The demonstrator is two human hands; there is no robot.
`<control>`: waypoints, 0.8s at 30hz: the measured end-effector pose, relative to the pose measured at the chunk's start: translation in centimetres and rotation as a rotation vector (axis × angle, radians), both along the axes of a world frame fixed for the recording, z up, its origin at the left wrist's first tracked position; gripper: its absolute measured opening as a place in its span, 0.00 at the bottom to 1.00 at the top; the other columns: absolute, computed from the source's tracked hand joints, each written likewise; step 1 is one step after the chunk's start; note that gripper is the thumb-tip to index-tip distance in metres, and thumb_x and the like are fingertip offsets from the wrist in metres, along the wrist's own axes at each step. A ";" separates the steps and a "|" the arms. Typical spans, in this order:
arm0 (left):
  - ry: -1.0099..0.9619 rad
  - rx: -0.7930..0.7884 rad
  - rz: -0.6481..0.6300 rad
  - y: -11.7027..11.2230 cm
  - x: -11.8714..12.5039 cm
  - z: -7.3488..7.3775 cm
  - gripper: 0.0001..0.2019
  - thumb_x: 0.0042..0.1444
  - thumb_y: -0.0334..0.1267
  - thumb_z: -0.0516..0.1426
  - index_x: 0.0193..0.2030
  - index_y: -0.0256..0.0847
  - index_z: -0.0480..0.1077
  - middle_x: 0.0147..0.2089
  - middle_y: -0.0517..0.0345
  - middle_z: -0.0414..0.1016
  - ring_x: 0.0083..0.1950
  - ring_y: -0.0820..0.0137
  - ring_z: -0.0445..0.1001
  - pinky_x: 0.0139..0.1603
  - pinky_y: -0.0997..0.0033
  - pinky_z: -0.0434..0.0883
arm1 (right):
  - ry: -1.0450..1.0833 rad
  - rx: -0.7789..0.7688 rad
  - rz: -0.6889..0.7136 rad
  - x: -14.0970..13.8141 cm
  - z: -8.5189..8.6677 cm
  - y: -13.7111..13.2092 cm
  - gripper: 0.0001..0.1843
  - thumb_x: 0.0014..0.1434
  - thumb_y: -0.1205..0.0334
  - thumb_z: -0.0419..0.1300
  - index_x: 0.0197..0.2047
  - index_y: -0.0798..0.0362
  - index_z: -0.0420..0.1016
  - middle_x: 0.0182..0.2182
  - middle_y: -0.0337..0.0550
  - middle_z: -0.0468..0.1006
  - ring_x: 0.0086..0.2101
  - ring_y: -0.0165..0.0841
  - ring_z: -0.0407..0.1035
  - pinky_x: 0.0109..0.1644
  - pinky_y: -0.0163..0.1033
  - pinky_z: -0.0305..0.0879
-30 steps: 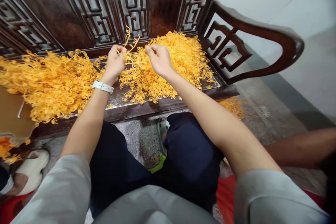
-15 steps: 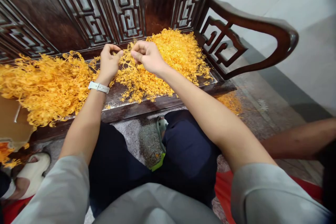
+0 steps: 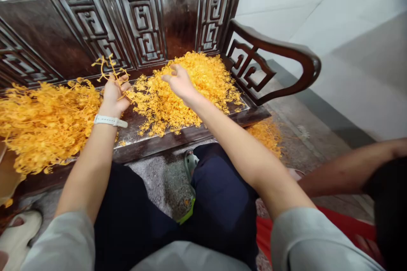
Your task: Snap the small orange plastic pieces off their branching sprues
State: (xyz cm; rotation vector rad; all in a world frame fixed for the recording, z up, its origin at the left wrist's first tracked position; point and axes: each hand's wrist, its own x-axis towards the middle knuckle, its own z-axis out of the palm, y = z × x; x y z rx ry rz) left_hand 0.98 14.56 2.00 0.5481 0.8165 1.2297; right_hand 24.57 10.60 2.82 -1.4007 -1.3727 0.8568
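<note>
My left hand (image 3: 113, 92), with a pale watch (image 3: 110, 121) on its wrist, is closed around a branching yellow plastic stem (image 3: 110, 67) whose thin arms stick up past the fingers. It is raised between two heaps on the bench seat. Left of it lies a heap of tangled yellow branching pieces (image 3: 51, 125). On the right is a heap of small yellow flower-like pieces (image 3: 203, 80). Over that heap's left part hovers my right hand (image 3: 181, 84), its fingers apart and nothing visible in them.
The dark wooden bench has a carved back (image 3: 144, 21) and a curved armrest (image 3: 305, 63) at right. More yellow pieces (image 3: 267, 133) lie on the floor past its end. Another person's arm (image 3: 346, 167) is at the right; a cardboard box (image 3: 8, 178) stands at left.
Both hands were together over the bench; now they are apart. The left has moved left with the stem, and the right has opened over the right heap. The view has shifted.
</note>
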 end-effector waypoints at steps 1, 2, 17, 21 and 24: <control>-0.004 0.034 -0.036 -0.3 0.4 0.3 0.33 0.78 0.62 0.37 0.35 0.40 0.68 0.17 0.68 0.52 0.16 0.76 0.52 0.20 0.76 0.58 | -0.070 -0.015 -0.015 -0.2 -0.3 -0.2 0.36 0.65 0.59 0.64 0.71 0.64 0.63 0.68 0.66 0.66 0.68 0.52 0.65 0.75 0.58 0.61; -0.001 0.065 -0.069 -0.6 0.8 0.5 0.34 0.77 0.64 0.37 0.36 0.40 0.69 0.17 0.67 0.53 0.16 0.75 0.54 0.20 0.75 0.58 | -0.139 -0.006 -0.017 -0.5 -0.4 -0.5 0.36 0.66 0.57 0.63 0.72 0.65 0.62 0.70 0.67 0.64 0.69 0.53 0.63 0.76 0.58 0.58; -0.020 0.122 -0.293 -3.5 2.2 2.5 0.33 0.66 0.73 0.51 0.51 0.44 0.75 0.31 0.45 0.80 0.33 0.55 0.81 0.26 0.64 0.76 | -0.256 0.269 0.508 -2.4 -1.7 -1.6 0.19 0.66 0.54 0.69 0.37 0.49 0.61 0.27 0.31 0.63 0.31 0.31 0.58 0.38 0.39 0.55; -0.035 0.121 -0.267 -3.3 2.2 2.5 0.32 0.68 0.71 0.49 0.51 0.44 0.76 0.37 0.42 0.84 0.38 0.55 0.84 0.33 0.62 0.80 | -0.243 0.310 0.465 -2.3 -1.8 -1.0 0.23 0.67 0.56 0.68 0.31 0.50 0.58 0.29 0.33 0.62 0.33 0.31 0.57 0.41 0.39 0.53; -0.047 0.124 -0.237 -3.1 2.4 2.2 0.31 0.70 0.69 0.49 0.52 0.44 0.76 0.40 0.41 0.85 0.41 0.54 0.85 0.34 0.62 0.81 | -0.244 0.352 0.394 -2.2 -1.6 -0.8 0.20 0.67 0.58 0.67 0.32 0.50 0.60 0.31 0.36 0.66 0.36 0.32 0.60 0.45 0.40 0.55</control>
